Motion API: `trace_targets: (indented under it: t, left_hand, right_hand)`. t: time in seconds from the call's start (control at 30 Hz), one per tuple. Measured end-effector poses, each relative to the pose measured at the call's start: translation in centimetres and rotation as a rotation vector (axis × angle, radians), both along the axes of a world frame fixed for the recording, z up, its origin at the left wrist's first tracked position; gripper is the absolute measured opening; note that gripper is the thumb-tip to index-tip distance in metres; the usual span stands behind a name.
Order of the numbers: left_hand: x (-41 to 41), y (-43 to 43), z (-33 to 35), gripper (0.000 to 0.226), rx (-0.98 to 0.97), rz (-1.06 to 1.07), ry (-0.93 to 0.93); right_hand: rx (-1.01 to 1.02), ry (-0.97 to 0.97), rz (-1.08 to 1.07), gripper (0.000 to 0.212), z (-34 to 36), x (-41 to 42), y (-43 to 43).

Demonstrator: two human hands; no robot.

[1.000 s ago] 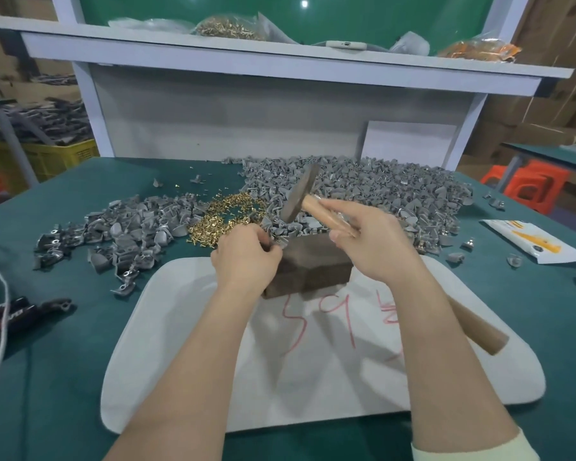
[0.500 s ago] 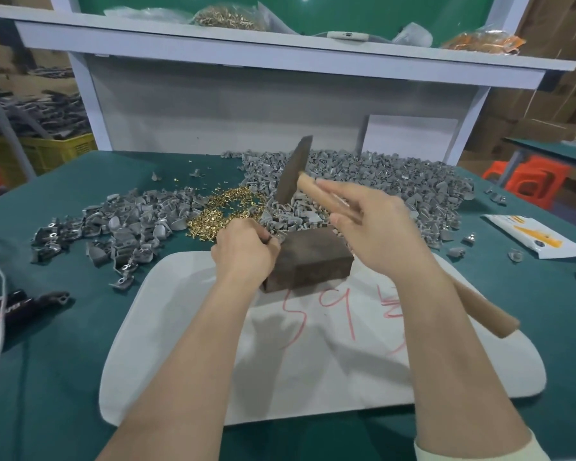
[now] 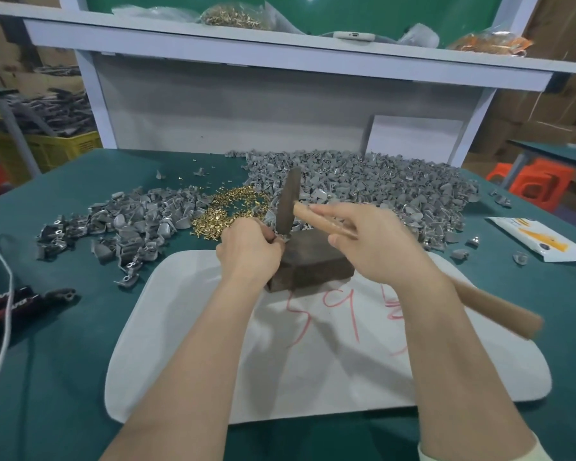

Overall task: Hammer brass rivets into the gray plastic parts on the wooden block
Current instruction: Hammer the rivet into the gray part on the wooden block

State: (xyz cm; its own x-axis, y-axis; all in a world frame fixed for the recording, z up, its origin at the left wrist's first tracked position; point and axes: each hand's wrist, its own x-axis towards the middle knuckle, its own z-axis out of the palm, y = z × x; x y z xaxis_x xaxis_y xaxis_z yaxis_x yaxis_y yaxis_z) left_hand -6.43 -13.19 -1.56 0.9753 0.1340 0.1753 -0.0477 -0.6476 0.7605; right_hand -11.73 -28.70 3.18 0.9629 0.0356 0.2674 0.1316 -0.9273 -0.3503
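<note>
The right hand (image 3: 383,244) gripped the hammer (image 3: 288,202) by its wooden handle, head down at the far-left corner of the wooden block (image 3: 316,261). There the left hand (image 3: 248,251) pinched 1 gray plastic part (image 3: 281,240). The block sat on a white mat (image 3: 313,367), with brass rivets (image 3: 233,211) heaped just behind.

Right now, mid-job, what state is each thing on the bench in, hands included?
Wooden-handled hammer, gripped by the right hand, head down at the block's left corner.
Gray plastic part, pinched by the left hand on that corner.
Dark wooden block, resting on the white pad.
Brass rivets, loose pile on the green table.
Gray plastic parts heap, loose behind the block.
</note>
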Motion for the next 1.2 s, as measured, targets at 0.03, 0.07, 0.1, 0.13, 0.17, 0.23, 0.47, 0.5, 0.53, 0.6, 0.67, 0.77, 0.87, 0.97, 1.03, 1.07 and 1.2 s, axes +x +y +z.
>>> trace_targets:
  t: [0.03,0.07,0.1,0.13,0.17,0.23,0.47,0.5,0.53,0.6,0.67,0.77,0.87,0.97,1.03,1.07,1.2]
  left_hand:
    - [0.0,0.0,0.0,0.019,-0.007,-0.001,0.0]
    - [0.0,0.1,0.1,0.019,-0.011,-0.002,-0.001]
    - [0.0,0.0,0.1,0.019,-0.007,-0.001,-0.001]
    - [0.0,0.0,0.1,0.019,-0.002,0.003,-0.004]
    - [0.0,-0.1,0.2,0.02,-0.012,0.014,-0.008]
    - [0.0,-0.1,0.2,0.022,-0.037,0.021,-0.003]
    - [-0.1,-0.1,0.2,0.022,-0.009,-0.005,-0.014]
    - [0.0,-0.1,0.2,0.024,-0.022,0.006,-0.016]
    - [0.0,-0.1,0.2,0.025,-0.035,0.016,-0.013]
    - [0.1,-0.1,0.0,0.02,-0.036,0.013,-0.008]
    - [0.0,-0.1,-0.1,0.011,-0.016,-0.009,-0.013]
    - [0.0,0.0,0.0,0.01,-0.02,-0.012,-0.025]
    - [0.1,0.1,0.2,0.01,-0.004,-0.007,-0.021]
    - [0.0,0.1,0.1,0.025,0.021,-0.01,-0.011]
    - [0.0,0.0,0.2,0.026,0.046,-0.017,0.0]
    - [0.0,-0.1,0.2,0.025,0.058,-0.023,0.004]
    - [0.0,-0.2,0.3,0.014,0.082,-0.074,0.001]
  right_hand:
    - [-0.004,-0.009,-0.01,0.047,0.0,0.0,0.0]
    - [-0.006,-0.053,-0.018,0.047,0.0,-0.1,0.0]
    - [0.0,-0.113,-0.03,0.047,0.1,-0.1,0.1]
    - [0.023,-0.177,-0.049,0.048,0.2,-0.2,0.1]
    - [0.06,-0.229,-0.067,0.049,0.4,-0.2,0.0]
    - [0.079,-0.215,-0.052,0.05,0.5,0.0,-0.1]
    - [0.017,-0.154,-0.046,0.049,0.2,-0.2,0.4]
    - [0.065,-0.223,-0.062,0.049,0.4,-0.2,0.4]
    - [0.105,-0.268,-0.067,0.05,0.5,-0.2,0.2]
    - [0.088,-0.193,-0.023,0.052,0.6,-0.3,0.2]
    - [0.016,-0.012,0.018,0.05,0.2,-0.3,0.4]
    - [0.001,-0.012,-0.028,0.048,-0.1,0.1,0.1]
    - [0.125,-0.1,-0.092,0.049,-0.6,0.8,-0.4]
    - [0.26,-0.163,-0.199,0.046,-2.0,2.4,-1.3]
    - [0.373,-0.111,-0.271,0.042,-3.0,3.4,-2.1]
    - [0.444,-0.061,-0.3,0.04,-3.5,3.9,-2.5]
    - [0.556,0.094,-0.384,0.029,-5.6,4.9,-3.9]
